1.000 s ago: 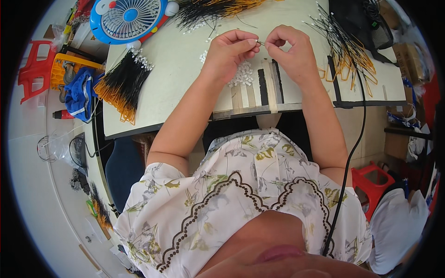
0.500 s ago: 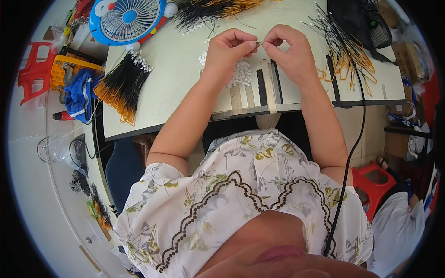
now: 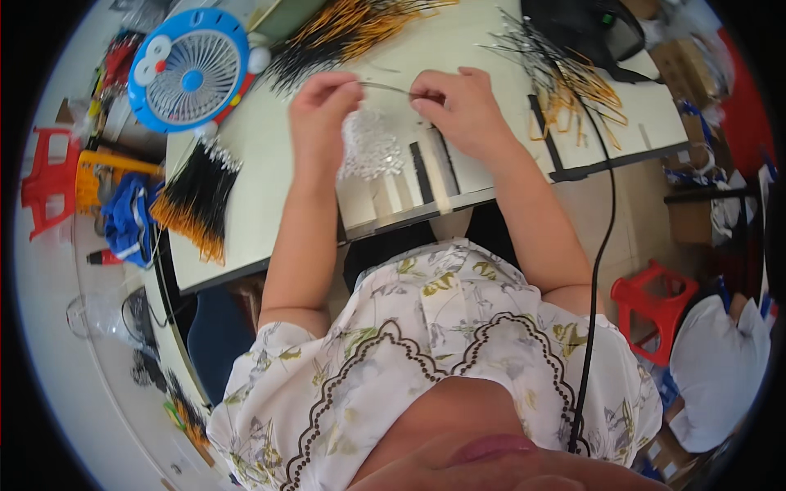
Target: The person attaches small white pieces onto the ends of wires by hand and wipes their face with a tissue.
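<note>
A thin dark wire (image 3: 385,86) spans the gap between my hands in a slight arch. One end is pinched in the fingers of my left hand (image 3: 321,119), which is a little smeared by motion. My right hand (image 3: 460,110) is closed on the other end, its thumb pressed to the forefinger. Below and between them lies a loose pile of small white plastic connectors (image 3: 370,147) on the table (image 3: 262,196). What sits at the wire's tips is hidden by my fingers.
A bundle of black and orange wires (image 3: 201,192) with white ends lies at the left, another wire bundle (image 3: 327,45) at the back, and a third (image 3: 573,90) at the right. A blue fan (image 3: 192,78) stands back left. A black cable (image 3: 610,213) hangs down the right side.
My hands, close together before, have moved apart, the left going left and toward me. More of the wire now shows between them. The whole view has also shifted and tilted slightly.
</note>
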`<action>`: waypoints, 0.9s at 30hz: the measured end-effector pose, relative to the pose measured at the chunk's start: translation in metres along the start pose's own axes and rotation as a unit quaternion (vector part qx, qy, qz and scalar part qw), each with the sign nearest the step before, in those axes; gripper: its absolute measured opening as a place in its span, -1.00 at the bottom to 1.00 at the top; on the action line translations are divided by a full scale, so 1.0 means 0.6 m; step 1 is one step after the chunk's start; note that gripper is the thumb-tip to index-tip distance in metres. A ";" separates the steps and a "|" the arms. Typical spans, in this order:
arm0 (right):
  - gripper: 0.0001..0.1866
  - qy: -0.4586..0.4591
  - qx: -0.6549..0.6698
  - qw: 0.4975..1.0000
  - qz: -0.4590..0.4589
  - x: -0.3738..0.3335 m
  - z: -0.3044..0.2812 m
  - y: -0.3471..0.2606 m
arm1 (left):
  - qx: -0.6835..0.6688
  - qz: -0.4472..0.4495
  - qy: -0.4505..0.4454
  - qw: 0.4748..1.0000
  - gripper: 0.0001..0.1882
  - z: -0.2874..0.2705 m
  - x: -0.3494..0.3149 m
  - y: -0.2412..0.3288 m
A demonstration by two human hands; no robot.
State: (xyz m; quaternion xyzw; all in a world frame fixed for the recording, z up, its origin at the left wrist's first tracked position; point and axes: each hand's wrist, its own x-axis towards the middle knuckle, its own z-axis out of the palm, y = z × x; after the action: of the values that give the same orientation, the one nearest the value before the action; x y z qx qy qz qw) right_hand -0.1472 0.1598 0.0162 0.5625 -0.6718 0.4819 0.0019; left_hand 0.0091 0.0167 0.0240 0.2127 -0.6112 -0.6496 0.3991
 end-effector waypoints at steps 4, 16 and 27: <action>-0.83 -0.050 0.070 0.995 0.056 -0.006 -0.036 -0.009 | -0.057 -0.031 0.025 0.998 -0.83 -0.022 0.005 0.001; -0.70 0.139 -0.437 0.871 0.177 -0.040 -0.182 0.113 | 0.148 -0.171 -0.264 0.938 -0.56 0.082 -0.050 0.057; -0.56 -0.023 -0.142 0.980 0.136 0.113 -0.083 0.035 | 0.473 0.170 -0.092 0.859 -0.82 0.058 0.117 0.033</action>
State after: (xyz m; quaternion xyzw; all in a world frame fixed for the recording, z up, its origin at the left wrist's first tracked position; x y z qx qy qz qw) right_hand -0.2149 0.1392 0.0662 0.4711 -0.8033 0.3643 0.0003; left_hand -0.0540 -0.0148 0.0637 0.2080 -0.9056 -0.2206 0.2965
